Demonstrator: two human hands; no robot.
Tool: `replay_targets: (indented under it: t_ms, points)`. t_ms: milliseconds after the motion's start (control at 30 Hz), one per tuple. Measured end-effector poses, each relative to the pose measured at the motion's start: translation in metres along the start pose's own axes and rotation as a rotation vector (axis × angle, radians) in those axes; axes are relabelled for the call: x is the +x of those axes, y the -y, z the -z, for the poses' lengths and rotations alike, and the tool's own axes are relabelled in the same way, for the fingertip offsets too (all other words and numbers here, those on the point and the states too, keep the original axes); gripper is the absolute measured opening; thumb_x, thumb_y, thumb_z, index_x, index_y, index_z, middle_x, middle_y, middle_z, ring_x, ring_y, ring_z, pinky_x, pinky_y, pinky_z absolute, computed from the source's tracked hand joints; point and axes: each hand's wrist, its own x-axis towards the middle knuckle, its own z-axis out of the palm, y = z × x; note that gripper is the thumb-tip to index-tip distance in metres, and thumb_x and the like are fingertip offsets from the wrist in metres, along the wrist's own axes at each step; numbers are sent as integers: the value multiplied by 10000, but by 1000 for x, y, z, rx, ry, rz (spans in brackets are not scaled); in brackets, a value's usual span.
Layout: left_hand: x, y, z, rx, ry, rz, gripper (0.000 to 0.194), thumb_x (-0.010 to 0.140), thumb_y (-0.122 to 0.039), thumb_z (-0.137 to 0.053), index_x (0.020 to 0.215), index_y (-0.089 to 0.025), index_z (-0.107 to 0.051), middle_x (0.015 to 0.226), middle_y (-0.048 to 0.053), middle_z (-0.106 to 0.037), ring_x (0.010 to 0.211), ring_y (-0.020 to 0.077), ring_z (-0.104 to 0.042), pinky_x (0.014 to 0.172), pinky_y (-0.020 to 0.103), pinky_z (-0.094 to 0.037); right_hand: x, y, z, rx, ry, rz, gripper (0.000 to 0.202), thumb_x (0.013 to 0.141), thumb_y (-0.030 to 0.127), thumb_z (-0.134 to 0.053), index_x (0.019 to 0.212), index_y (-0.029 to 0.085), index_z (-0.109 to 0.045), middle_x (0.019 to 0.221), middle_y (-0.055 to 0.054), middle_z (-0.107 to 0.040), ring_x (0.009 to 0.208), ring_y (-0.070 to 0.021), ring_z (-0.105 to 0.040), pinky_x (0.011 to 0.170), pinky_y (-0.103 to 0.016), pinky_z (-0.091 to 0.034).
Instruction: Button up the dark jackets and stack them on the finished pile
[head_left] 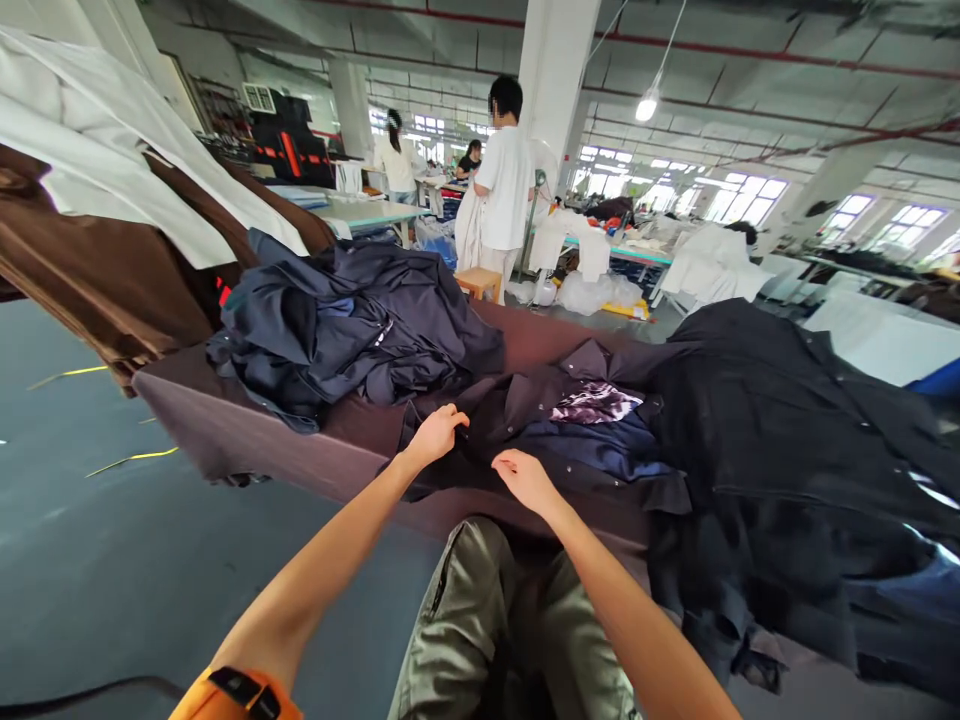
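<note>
A dark jacket (592, 440) with snap buttons, a blue lining and a patterned patch lies spread before my knees. Near its left end, my left hand (441, 432) has its fingers pinched on the dark cloth. My right hand (523, 478) is a little to the right and closer to me, fingers bent together against the same jacket; its fingertips are partly hidden, so what they hold cannot be made out. The jacket rests on a low bench covered in brown cloth (292, 440).
A heap of navy garments (360, 320) lies on the bench at left, and a black garment pile (787, 430) at right. Brown and white fabric (105, 220) hangs at far left. Beyond stand a wooden stool (478, 280), a person in white (506, 180) and work tables.
</note>
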Motion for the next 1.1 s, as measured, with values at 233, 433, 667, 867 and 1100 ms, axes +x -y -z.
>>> replay_targets:
  t_ms: [233, 433, 667, 867, 1100]
  points:
    - [-1, 24, -3, -123, 98, -70, 202, 788, -167, -614, 981, -185, -671, 937, 55, -544, 926, 210, -547, 876, 332, -471, 72, -17, -68, -291, -6, -27, 284, 899, 221, -621, 1168, 134, -652, 1208, -176, -616, 1157, -317, -537, 993, -462, -426]
    - [2, 19, 8, -278, 147, -51, 230, 978, -310, -489, 896, -161, -644, 868, 35, -592, 815, 153, -590, 783, 272, -465, 68, -24, -56, -329, 51, 138, 116, 948, 214, -584, 944, 194, -699, 990, -86, -644, 997, -250, -565, 909, -377, -443]
    - [-14, -46, 33, -413, 250, -137, 251, 1024, -274, -408, 967, -150, -619, 934, 56, -596, 866, 156, -567, 811, 274, -452, 22, -11, -13, -144, -108, 372, 178, 998, 247, -516, 923, 186, -665, 865, -56, -600, 825, -201, -506, 769, -319, -417]
    - [-32, -90, 33, -371, 387, -235, 237, 1025, -216, -394, 950, -151, -609, 933, 63, -568, 856, 155, -537, 777, 269, -445, -13, -19, -1, -169, -150, 426, 304, 1009, 354, -517, 794, 177, -638, 759, -36, -616, 747, -180, -496, 716, -317, -349]
    - [-42, -120, 29, -321, 442, -267, 236, 1018, -182, -379, 1002, -149, -611, 961, 78, -567, 873, 167, -548, 784, 283, -457, -36, -36, 5, -151, -214, 461, 405, 1007, 388, -532, 674, 172, -611, 653, -4, -624, 660, -139, -504, 674, -306, -298]
